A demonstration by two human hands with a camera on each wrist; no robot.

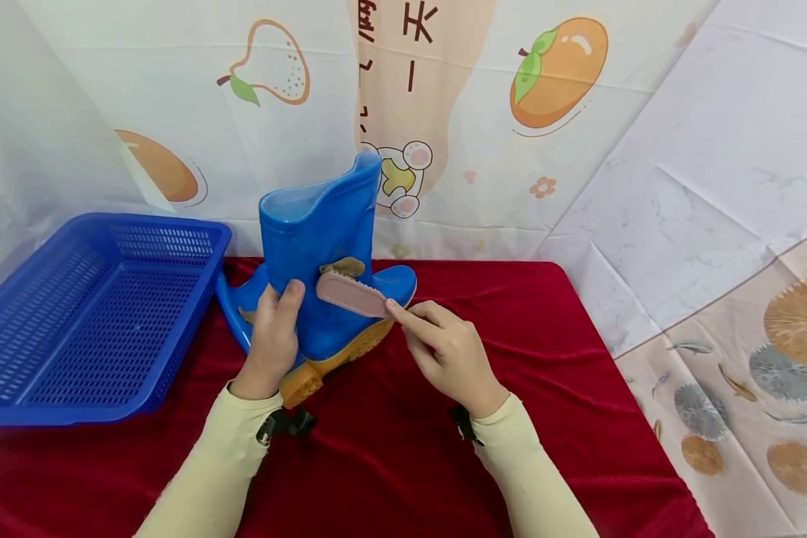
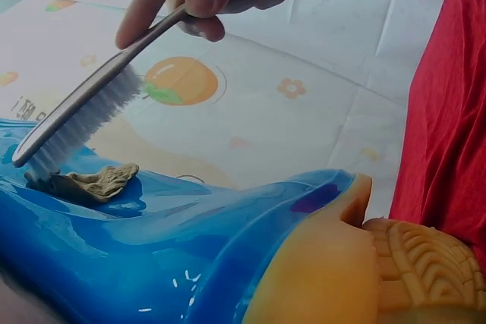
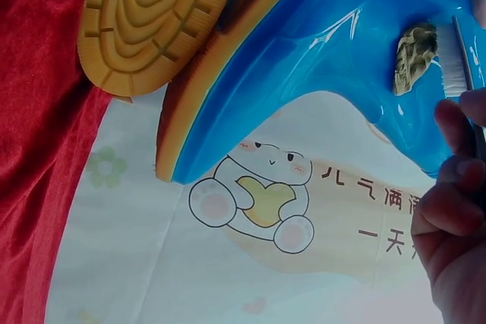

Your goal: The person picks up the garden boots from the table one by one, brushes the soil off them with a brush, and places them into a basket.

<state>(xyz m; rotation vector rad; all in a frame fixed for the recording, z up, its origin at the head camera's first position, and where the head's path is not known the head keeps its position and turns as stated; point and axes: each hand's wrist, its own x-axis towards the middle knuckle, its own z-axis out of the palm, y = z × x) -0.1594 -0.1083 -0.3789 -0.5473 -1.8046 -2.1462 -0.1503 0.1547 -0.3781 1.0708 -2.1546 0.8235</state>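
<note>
My left hand (image 1: 273, 340) grips a blue rain boot (image 1: 316, 254) with a yellow-brown sole, thumb against its side and the other fingers mostly hidden. The boot leans with its opening up. In my right hand (image 1: 452, 355) is a brush (image 1: 353, 294) with a pinkish back and white bristles (image 2: 83, 123), the index finger stretched along its handle. The bristles meet the edge of a brown, mud-like lump (image 2: 102, 182) on the boot's side. Behind the held boot, a second blue boot (image 1: 397, 280) lies partly hidden, with a brown smear (image 1: 246, 315) on it.
A blue plastic basket (image 1: 137, 407) with slotted walls stands at the left. Red cloth (image 1: 376, 463) covers the table. A white printed curtain (image 1: 477, 217) hangs right behind the boots, and a patterned sheet (image 1: 726, 373) drapes at the right.
</note>
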